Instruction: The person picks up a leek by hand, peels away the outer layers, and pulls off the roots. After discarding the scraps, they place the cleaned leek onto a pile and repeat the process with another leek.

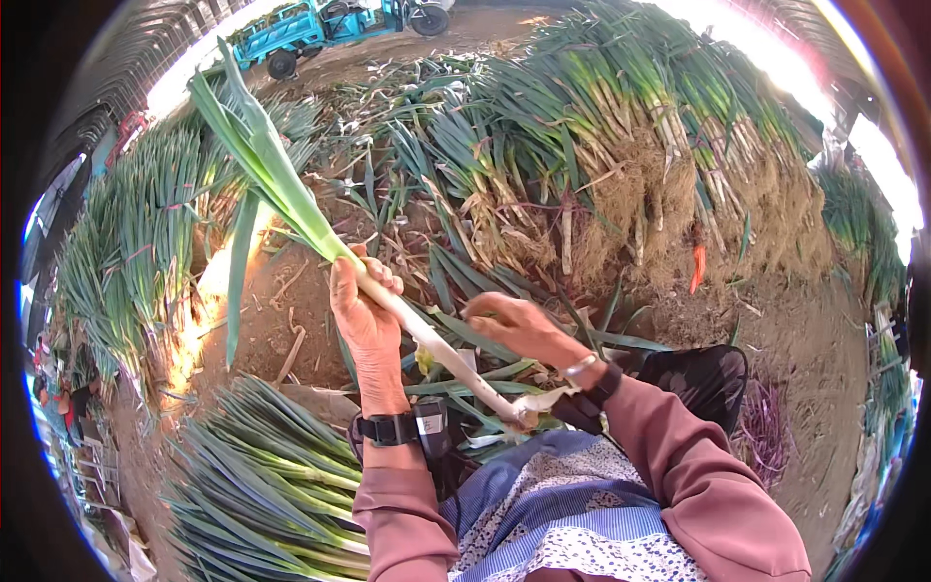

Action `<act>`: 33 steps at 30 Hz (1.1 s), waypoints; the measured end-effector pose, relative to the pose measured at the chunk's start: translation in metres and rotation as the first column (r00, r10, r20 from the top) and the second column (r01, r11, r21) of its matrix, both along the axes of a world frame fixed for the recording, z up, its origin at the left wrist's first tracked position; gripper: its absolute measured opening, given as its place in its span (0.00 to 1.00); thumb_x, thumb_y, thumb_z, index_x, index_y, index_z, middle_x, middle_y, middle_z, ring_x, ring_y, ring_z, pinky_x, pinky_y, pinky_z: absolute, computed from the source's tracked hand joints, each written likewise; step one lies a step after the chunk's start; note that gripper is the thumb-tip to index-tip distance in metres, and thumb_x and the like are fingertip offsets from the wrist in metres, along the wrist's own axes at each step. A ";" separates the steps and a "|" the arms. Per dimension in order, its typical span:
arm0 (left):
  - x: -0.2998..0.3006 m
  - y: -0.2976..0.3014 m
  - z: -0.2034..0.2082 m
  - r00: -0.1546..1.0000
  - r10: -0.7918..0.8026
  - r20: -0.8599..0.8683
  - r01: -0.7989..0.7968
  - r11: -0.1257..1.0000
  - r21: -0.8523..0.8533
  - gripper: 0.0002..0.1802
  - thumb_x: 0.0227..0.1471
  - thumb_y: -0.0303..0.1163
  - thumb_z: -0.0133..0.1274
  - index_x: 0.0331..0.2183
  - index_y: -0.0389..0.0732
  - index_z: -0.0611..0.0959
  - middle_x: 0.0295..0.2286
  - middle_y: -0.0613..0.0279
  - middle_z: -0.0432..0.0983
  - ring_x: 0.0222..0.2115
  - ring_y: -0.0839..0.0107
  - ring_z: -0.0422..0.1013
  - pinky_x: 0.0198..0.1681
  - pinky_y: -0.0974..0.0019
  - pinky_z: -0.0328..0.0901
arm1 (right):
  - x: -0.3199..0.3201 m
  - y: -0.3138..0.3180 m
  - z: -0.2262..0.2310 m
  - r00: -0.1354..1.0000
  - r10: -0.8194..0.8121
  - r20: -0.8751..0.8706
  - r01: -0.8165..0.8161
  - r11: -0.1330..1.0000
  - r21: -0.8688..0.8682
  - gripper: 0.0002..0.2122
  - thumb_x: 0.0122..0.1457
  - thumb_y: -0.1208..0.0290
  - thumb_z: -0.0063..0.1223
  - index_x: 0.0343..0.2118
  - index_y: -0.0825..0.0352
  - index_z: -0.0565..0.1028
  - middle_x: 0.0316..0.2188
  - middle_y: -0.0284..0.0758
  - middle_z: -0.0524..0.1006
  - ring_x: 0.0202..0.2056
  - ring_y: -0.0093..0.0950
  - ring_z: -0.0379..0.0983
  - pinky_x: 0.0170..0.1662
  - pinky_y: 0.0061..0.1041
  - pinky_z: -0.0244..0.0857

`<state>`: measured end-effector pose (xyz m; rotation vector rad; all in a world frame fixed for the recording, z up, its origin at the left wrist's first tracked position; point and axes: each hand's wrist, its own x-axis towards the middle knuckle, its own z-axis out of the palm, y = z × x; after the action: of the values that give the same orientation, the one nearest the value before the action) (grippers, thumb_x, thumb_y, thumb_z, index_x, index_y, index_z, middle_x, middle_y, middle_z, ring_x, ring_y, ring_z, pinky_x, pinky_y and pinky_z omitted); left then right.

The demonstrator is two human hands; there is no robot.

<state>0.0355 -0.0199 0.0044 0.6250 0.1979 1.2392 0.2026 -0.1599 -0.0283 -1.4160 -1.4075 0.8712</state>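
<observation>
Packed brown earth (819, 388), littered with loose leaves, spreads through a shed where a turquoise cargo vehicle (393, 17) stands at the back, the contents of its rail-sided bed (281, 37) too small to make out. Upright bundles (136, 242) of green onions, cinched by thin reddish ties, line the left side, while a long row of onions (669, 107) leans at the far right, pale stalks ending in matted, straw-coloured roots (630, 194). A bright orange scrap (698, 269) hangs near the roots.

At centre, a person in maroon sleeves (669, 446) and a blue apron (543, 485) with stripes and dark-speckled white panels closes the left hand (369, 315) around the smooth white shank of a long green onion (441, 351). It slants across the body, flat green leaves to the upper left, root end low near the apron, beside a ragged, papery pale strip (545, 400). To the shank's right, slightly blurred, the right hand (524, 330) has its fingers bent; whether they pinch anything cannot be told. Glossy onions (272, 485) lie heaped at lower left; purple strands (766, 427) tangle beside a dark-clad knee (693, 378).
</observation>
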 end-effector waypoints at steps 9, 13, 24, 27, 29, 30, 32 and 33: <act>-0.003 0.009 -0.006 0.895 -0.379 0.234 0.361 0.925 0.119 0.26 0.59 0.48 0.41 0.43 0.32 0.71 0.21 0.65 0.63 0.22 0.74 0.59 0.22 0.70 0.57 | -0.029 0.018 0.010 0.862 0.323 -0.389 -0.360 0.933 -0.022 0.17 0.62 0.57 0.44 0.30 0.69 0.71 0.21 0.23 0.65 0.25 0.14 0.58 0.28 0.18 0.56; -0.020 0.017 -0.007 0.878 -0.385 0.283 0.358 0.922 0.145 0.27 0.59 0.47 0.40 0.43 0.30 0.71 0.21 0.65 0.62 0.21 0.74 0.58 0.21 0.71 0.55 | -0.009 -0.020 -0.043 0.933 0.320 -0.165 -0.339 0.935 -0.106 0.15 0.57 0.61 0.50 0.22 0.68 0.70 0.17 0.27 0.63 0.21 0.20 0.57 0.25 0.24 0.54; -0.020 0.022 -0.006 0.942 0.297 -0.158 -0.310 0.949 -0.066 0.14 0.58 0.40 0.44 0.40 0.40 0.69 0.26 0.60 0.69 0.23 0.72 0.64 0.25 0.66 0.62 | 0.058 -0.069 -0.089 0.836 -0.178 0.520 0.240 0.969 -0.054 0.11 0.52 0.64 0.52 0.32 0.66 0.75 0.28 0.43 0.75 0.31 0.43 0.72 0.34 0.38 0.65; -0.021 0.027 -0.014 0.912 0.334 -0.237 -0.357 0.932 -0.061 0.20 0.58 0.31 0.41 0.52 0.41 0.62 0.39 0.52 0.72 0.30 0.68 0.67 0.33 0.63 0.66 | -0.003 -0.027 -0.024 0.956 -0.248 0.158 0.242 0.969 0.058 0.14 0.49 0.66 0.57 0.38 0.65 0.73 0.29 0.40 0.75 0.30 0.40 0.72 0.35 0.36 0.65; -0.010 0.020 -0.012 0.915 0.330 -0.233 -0.349 0.936 -0.046 0.21 0.58 0.29 0.39 0.53 0.41 0.60 0.40 0.51 0.71 0.32 0.67 0.68 0.35 0.63 0.67 | -0.023 -0.014 -0.007 0.952 -0.255 0.169 0.245 0.966 0.077 0.15 0.48 0.66 0.59 0.39 0.65 0.73 0.29 0.39 0.75 0.30 0.40 0.72 0.34 0.36 0.65; -0.005 0.016 -0.009 0.915 0.330 -0.233 -0.347 0.937 -0.034 0.23 0.58 0.26 0.38 0.55 0.41 0.58 0.42 0.49 0.71 0.35 0.66 0.69 0.38 0.62 0.67 | -0.029 -0.009 -0.002 0.843 -0.353 0.406 0.245 0.924 0.293 0.16 0.49 0.66 0.59 0.41 0.65 0.72 0.31 0.38 0.75 0.29 0.37 0.73 0.34 0.32 0.66; -0.005 0.010 -0.005 0.940 0.283 -0.190 -0.296 0.954 -0.047 0.23 0.58 0.24 0.37 0.55 0.40 0.57 0.43 0.46 0.70 0.40 0.62 0.70 0.43 0.59 0.68 | -0.035 -0.005 -0.004 0.664 -0.470 0.581 0.176 0.854 0.490 0.17 0.50 0.67 0.60 0.42 0.65 0.71 0.32 0.38 0.76 0.29 0.35 0.73 0.34 0.28 0.67; -0.002 0.008 -0.004 0.940 0.278 -0.196 -0.283 0.959 0.001 0.23 0.58 0.25 0.38 0.55 0.39 0.57 0.43 0.45 0.70 0.41 0.60 0.71 0.44 0.57 0.68 | -0.036 -0.004 -0.013 0.767 -0.451 0.456 0.301 0.881 0.365 0.17 0.50 0.66 0.60 0.42 0.65 0.71 0.31 0.37 0.76 0.29 0.36 0.73 0.34 0.28 0.67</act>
<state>0.0335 -0.0123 0.0001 0.7119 0.4807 1.4470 0.1668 -0.1640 -0.0413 -1.7156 -1.4812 -0.0008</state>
